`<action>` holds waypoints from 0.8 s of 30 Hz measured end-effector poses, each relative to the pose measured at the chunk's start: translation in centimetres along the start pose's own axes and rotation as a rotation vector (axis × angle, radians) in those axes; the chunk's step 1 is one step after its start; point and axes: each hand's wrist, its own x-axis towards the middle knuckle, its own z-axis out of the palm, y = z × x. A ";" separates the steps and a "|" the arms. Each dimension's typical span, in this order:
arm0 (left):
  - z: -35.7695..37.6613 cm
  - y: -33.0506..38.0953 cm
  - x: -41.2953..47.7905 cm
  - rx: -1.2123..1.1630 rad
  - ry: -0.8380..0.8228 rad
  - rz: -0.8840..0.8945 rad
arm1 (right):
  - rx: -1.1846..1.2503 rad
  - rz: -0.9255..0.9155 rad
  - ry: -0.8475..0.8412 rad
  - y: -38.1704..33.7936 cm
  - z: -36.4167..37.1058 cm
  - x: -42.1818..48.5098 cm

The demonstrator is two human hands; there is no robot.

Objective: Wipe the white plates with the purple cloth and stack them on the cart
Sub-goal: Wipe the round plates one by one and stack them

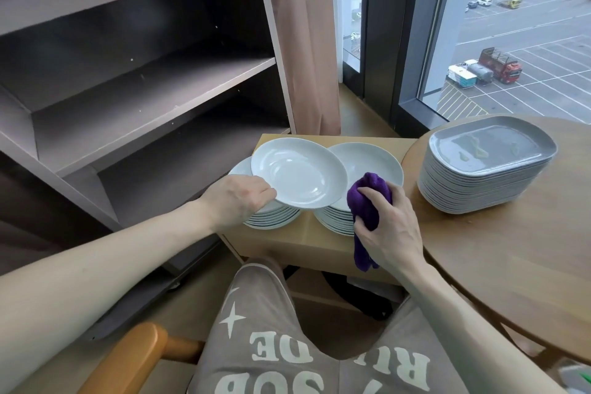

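My left hand (pixel 238 198) grips the near rim of a white plate (pixel 299 171) and holds it tilted above the left stack of white plates (pixel 271 217). A second stack of white plates (pixel 367 163) stands just to the right on the low wooden cart (pixel 300 237). My right hand (pixel 390 227) holds the bunched purple cloth (pixel 367 205) in front of the right stack, just right of the held plate's rim. The cloth's tail hangs down below my palm.
A tall stack of grey rectangular plates (pixel 486 166) sits on the round wooden table (pixel 511 259) at the right. An open grey shelf cabinet (pixel 144 83) stands to the left, a curtain and window behind. My knees and a wooden chair arm (pixel 140 352) are below.
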 end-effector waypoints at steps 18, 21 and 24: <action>4.0 4.4 -5.1 -0.249 -0.061 -0.394 | 0.004 -0.001 0.007 0.1 0.3 -0.1; 4.2 4.7 -5.1 -0.273 -0.062 -0.424 | 0.004 -0.004 0.003 0.0 0.3 -0.2; 4.7 4.9 -5.3 -0.278 -0.061 -0.449 | 0.012 0.001 0.007 0.0 0.3 -0.2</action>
